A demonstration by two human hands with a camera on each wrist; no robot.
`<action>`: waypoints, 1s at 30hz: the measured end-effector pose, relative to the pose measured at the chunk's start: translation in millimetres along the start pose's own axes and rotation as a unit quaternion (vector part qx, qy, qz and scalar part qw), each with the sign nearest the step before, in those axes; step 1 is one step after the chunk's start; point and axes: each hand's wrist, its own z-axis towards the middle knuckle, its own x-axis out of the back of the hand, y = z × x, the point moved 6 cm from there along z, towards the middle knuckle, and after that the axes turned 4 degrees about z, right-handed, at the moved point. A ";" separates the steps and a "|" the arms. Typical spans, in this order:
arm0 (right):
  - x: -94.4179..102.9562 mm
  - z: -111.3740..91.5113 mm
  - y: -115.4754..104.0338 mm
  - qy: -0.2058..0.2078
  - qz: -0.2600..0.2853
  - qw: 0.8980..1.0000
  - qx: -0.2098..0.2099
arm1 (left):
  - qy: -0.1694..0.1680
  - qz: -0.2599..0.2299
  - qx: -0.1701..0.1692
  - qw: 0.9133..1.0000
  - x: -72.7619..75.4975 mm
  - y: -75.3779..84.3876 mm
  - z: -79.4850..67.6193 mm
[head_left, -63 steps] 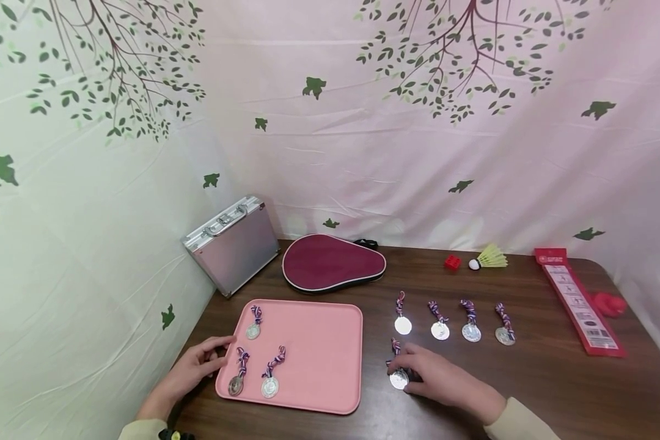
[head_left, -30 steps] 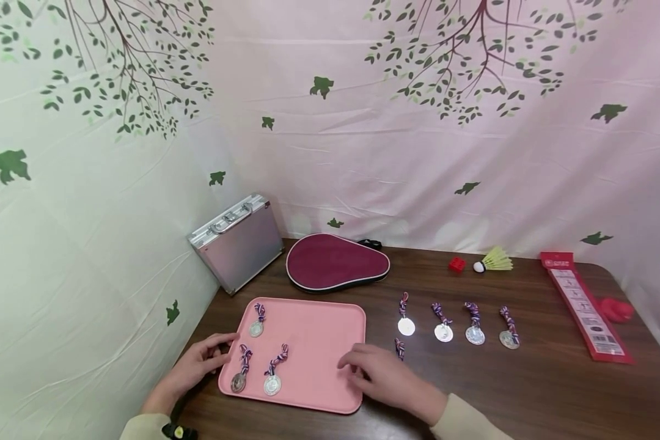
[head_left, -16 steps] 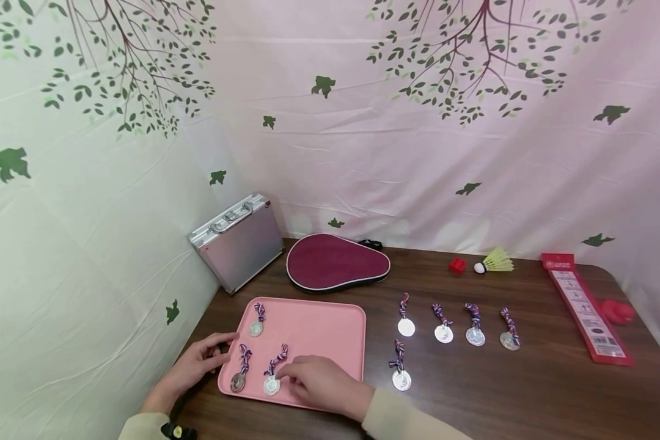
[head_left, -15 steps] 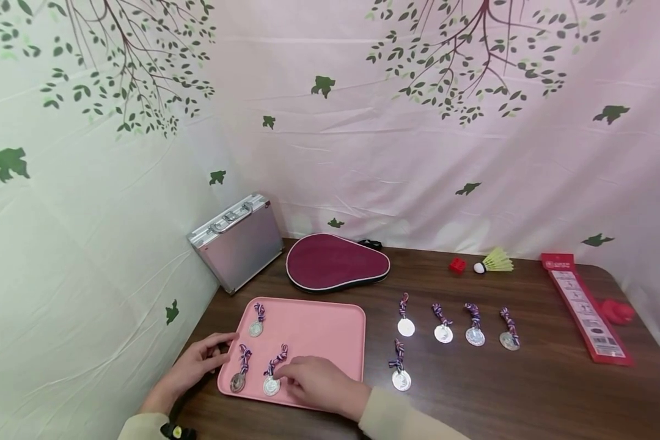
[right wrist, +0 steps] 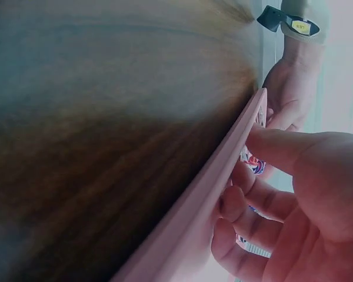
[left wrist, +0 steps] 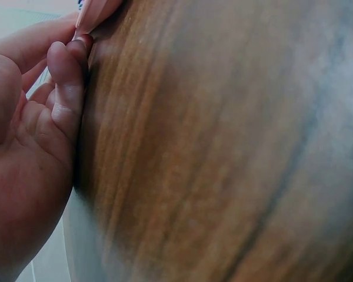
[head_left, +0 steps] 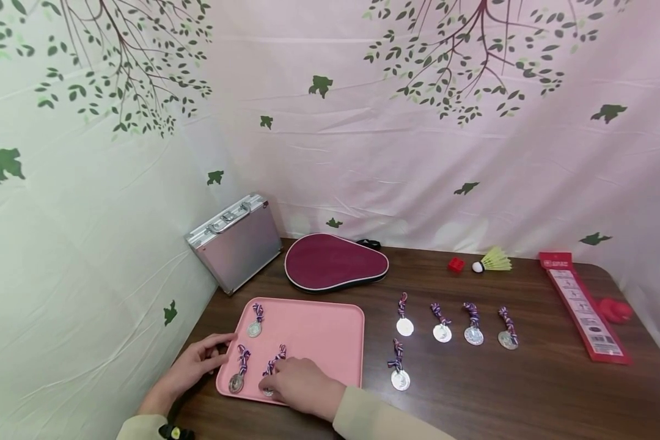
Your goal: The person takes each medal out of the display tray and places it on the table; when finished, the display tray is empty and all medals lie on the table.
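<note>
Pink tray (head_left: 324,330) up front, and over its near side comes the action: right hand (head_left: 305,385) on a ribboned medal (head_left: 269,368) lying in it! Looks like a positioning step; next move probably calls for a light, steady touch on that disc. Fingers bent, thumb and forefinger slightly parted around it; whether they truly pinch, can't tell. Left hand (head_left: 195,360), fingers and thumb pinching the tray's left rim. Darker medal (head_left: 236,383) just inside that rim; five others (head_left: 404,326) right of the tray on the worktop (head_left: 473,397); maroon case (head_left: 335,263) beyond it.
</note>
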 end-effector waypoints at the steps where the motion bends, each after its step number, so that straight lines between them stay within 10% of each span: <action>1: -0.1 0.3 0.1 0.000 -0.001 1.000 -0.002 | -0.002 -0.001 0.000 1.000 -0.1 4.6 -1.2; 8: -0.2 4.4 0.9 0.019 -0.025 0.999 -0.016 | -0.006 -0.005 0.003 1.000 1.5 23.1 -7.3; 30: -2.6 6.0 10.4 0.019 0.085 0.995 -0.051 | 0.003 -0.011 -0.008 1.000 -1.7 -15.1 4.0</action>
